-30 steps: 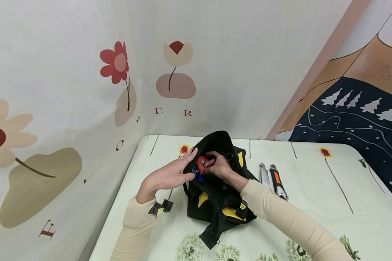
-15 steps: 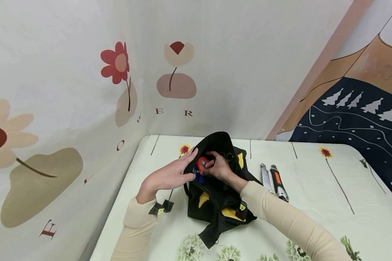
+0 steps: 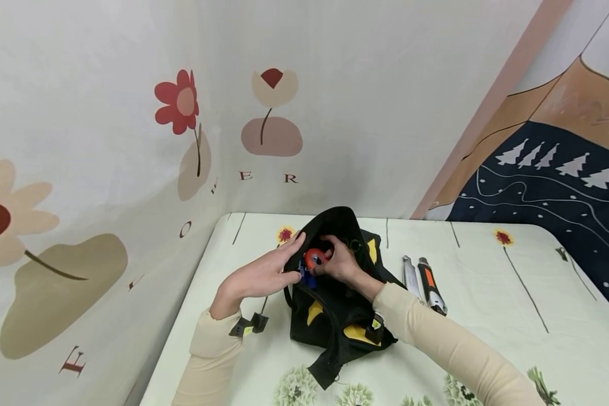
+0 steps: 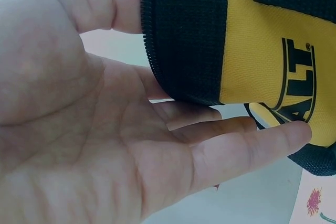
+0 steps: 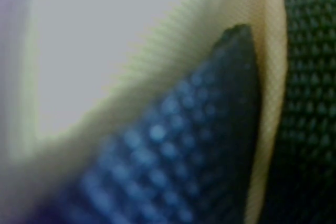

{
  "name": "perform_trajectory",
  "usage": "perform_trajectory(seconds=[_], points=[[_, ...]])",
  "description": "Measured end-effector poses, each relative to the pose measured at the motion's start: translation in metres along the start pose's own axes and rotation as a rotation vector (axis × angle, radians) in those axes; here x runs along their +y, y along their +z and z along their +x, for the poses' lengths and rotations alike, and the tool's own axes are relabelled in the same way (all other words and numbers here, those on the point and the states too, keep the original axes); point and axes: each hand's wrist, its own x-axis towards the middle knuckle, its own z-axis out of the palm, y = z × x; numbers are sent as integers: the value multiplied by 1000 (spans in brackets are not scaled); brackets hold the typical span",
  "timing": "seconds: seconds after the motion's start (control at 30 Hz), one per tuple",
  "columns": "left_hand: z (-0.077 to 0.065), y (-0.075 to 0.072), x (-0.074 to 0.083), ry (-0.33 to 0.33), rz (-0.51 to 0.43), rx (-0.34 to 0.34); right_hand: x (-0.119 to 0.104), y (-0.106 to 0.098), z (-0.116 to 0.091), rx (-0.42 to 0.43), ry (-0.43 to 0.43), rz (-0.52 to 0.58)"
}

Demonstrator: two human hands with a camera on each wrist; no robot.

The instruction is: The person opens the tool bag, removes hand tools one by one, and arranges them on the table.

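Note:
A black and yellow fabric tool bag (image 3: 314,332) stands on the table with its mouth wide. My left hand (image 3: 264,272) is at its left rim, fingers fairly straight. In the left wrist view, the thumb and forefinger pass behind the bag's zipper edge (image 4: 149,35), and the little finger lies across the yellow panel (image 4: 252,40). Reaching into the mouth, my right hand (image 3: 341,264) has its fingers bent against a red round object (image 3: 314,257) with a dark centre. Something blue (image 3: 307,276) is below it. The right wrist view shows only blurred woven fabric (image 5: 173,145).
To the right of the bag lie a silver utility knife (image 3: 410,274) and a black and orange utility knife (image 3: 431,285), side by side. The table (image 3: 487,304) has a flower-print cover, with printed hangings (image 3: 360,113) behind it and at the left.
The red object shows slightly more between the right fingers, which have shifted a little on it. The left hand stays at the rim. The head view has tilted slightly.

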Motion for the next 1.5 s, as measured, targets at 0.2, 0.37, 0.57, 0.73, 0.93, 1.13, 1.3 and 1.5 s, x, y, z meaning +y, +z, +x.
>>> perform_trajectory(seconds=[0.2,0.37,0.57,0.73,0.93,1.13,1.3,1.5], points=[[0,0,0,-1,1,-1,-13,-5,-10,29,-37,-30],[-1,0,0,1,-3,-2,-13,-5,-11,12,-24,1],[-1,0,0,-1,-14,-6,-27,-9,-20,-14,23,63],[0,0,0,-2,-17,-5,-31,-13,-22,-13,42,53],[-1,0,0,-11,-17,-4,-35,-18,-26,-23,63,91],[-2,0,-1,-7,-19,-5,-43,-22,-32,-27,10,67],[-2,-1,-1,-5,-12,1,-49,-27,-39,-38,-29,23],[-2,0,1,-2,-12,0,-53,-34,-49,-35,-56,-32]])
